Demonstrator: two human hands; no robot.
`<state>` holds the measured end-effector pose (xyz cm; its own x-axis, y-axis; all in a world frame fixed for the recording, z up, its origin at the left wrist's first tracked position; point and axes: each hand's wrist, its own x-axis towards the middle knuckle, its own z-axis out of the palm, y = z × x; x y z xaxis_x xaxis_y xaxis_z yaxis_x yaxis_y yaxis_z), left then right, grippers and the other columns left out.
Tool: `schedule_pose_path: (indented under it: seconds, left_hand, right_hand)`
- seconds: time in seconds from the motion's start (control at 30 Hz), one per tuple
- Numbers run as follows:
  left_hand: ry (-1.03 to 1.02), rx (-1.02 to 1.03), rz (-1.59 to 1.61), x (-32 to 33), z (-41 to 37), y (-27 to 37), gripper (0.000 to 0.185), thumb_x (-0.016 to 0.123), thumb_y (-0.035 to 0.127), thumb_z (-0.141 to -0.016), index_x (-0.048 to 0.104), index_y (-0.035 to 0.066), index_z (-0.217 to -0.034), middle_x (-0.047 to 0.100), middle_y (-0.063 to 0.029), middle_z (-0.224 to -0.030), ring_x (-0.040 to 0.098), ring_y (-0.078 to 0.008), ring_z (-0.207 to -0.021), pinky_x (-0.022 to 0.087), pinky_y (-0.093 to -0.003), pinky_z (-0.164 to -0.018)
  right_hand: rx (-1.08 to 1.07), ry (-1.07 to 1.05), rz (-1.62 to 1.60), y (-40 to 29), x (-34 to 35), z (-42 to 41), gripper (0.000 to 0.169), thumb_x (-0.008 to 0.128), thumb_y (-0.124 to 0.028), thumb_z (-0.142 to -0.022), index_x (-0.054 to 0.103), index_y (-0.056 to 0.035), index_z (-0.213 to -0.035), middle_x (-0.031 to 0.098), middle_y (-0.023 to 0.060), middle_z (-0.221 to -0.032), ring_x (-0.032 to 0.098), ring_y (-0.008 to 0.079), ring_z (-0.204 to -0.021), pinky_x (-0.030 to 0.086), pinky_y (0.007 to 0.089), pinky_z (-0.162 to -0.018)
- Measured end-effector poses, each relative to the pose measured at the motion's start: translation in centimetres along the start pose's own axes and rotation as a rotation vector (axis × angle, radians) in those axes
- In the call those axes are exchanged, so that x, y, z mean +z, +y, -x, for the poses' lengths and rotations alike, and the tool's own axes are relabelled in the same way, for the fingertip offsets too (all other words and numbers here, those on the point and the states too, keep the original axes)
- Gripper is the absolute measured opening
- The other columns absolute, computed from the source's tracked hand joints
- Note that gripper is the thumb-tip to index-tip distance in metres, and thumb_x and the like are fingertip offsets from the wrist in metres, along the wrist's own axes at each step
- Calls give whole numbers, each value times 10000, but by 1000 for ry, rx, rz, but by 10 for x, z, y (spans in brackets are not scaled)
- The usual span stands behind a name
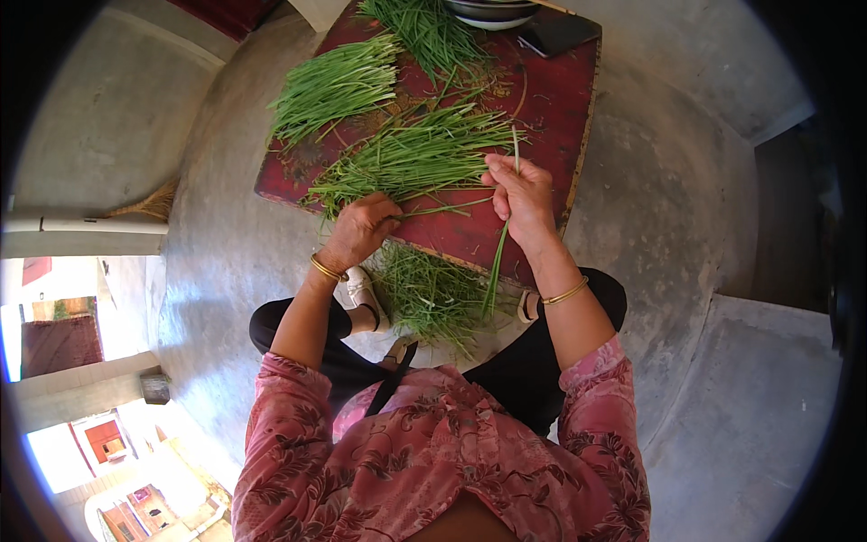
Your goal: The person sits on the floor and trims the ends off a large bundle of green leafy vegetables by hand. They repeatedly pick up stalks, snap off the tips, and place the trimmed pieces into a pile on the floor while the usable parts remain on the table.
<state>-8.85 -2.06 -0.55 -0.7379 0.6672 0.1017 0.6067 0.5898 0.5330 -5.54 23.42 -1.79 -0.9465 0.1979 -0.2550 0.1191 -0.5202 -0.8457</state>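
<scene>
My right hand [521,193] holds a long green stalk with a white end [516,146] pinched between thumb and fingers; its leaves hang down past the table edge. My left hand [369,220] is at the near edge of the red wooden table [548,135], its fingers closed on a thin green strand that extends to the right. Just beyond both hands lies a loose pile of garlic chives or similar greens [420,152]. A neater bundle [339,85] lies at the back left, and more leafy greens [427,34] are at the far edge.
Stacked bowls [491,13] and a dark phone-like device [562,34] are on the far right of the table. Discarded-looking green leaves [433,298] lie heaped on the floor between my feet. A straw broom [152,203] is by the left wall.
</scene>
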Motion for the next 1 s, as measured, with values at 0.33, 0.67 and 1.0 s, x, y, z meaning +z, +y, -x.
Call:
schedule_pose_path:
  seconds: [0.33, 0.67, 1.0]
  left_hand:
    - [73, 130, -234, -6, -21, 31, 155, 620, 90, -703, 622, 77, -857, 554, -76, -863, 527, -273, -842, 431, -380, -758]
    - [101, 226, -341, 24, -45, 19, 155, 609, 7, -703, 592, 32, -856, 543, -88, -873, 521, -249, -796, 440, -351, -709]
    - [52, -267, 825, 17, -46, 43, 56, 590, 35, -834, 610, -15, -847, 626, -25, -727, 551, -72, -660, 459, -227, -637]
  right_hand:
    - [-115, 130, -19, -24, -21, 2, 162, 608, -98, -848, 608, 43, -926, 597, 87, -672, 388, 45, -359, 280, 195, -311]
    - [-52, 37, -9, -22, -14, 6, 151, 602, -111, -856, 612, 36, -890, 596, 82, -675, 386, 42, -360, 276, 190, -310]
    - [38, -199, 13, 3, 5, 15, 205, 593, -173, -872, 613, 19, -940, 587, 59, -690, 395, 39, -380, 275, 179, -329]
